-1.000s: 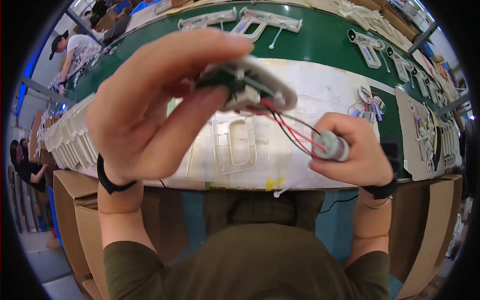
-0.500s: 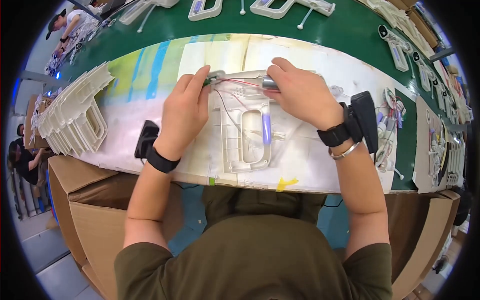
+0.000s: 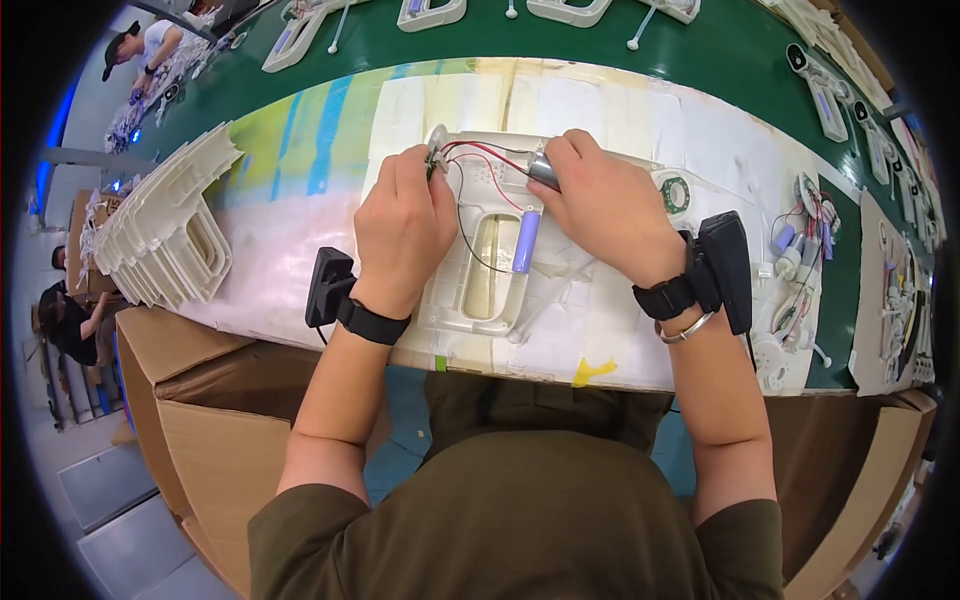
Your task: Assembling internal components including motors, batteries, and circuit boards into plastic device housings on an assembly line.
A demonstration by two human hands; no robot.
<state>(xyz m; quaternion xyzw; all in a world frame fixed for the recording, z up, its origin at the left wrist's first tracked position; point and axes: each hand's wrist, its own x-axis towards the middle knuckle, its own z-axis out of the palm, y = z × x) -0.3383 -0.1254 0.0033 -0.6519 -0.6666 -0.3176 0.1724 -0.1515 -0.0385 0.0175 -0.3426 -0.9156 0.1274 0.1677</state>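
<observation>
A white plastic housing half (image 3: 470, 312) with a loop handle lies on the worktable in front of me. Above its upper left part, my left hand (image 3: 405, 222) pinches a small circuit board (image 3: 433, 160) with a pale rounded piece on it. My right hand (image 3: 612, 205) grips a silver cylindrical motor (image 3: 543, 170) over the housing. Red and black wires (image 3: 490, 150) run between board and motor. A purple cylindrical battery (image 3: 526, 242), joined by thin wires, lies along the handle opening. Right of my right hand, a green ring-shaped board (image 3: 675, 193) sits at the housing's far end.
Nested white housing halves (image 3: 165, 225) stand at the left. Wired motors and batteries (image 3: 800, 245) lie at the right edge. Beyond is a green belt (image 3: 500, 35) bearing part-built handheld units. Cardboard boxes (image 3: 225, 440) flank me below the table. A person (image 3: 150, 55) works far left.
The battery has swung out from the handle and now lies tilted. My left hand has turned the board more upright, and the motor tilts downward. The whole view has shifted slightly.
</observation>
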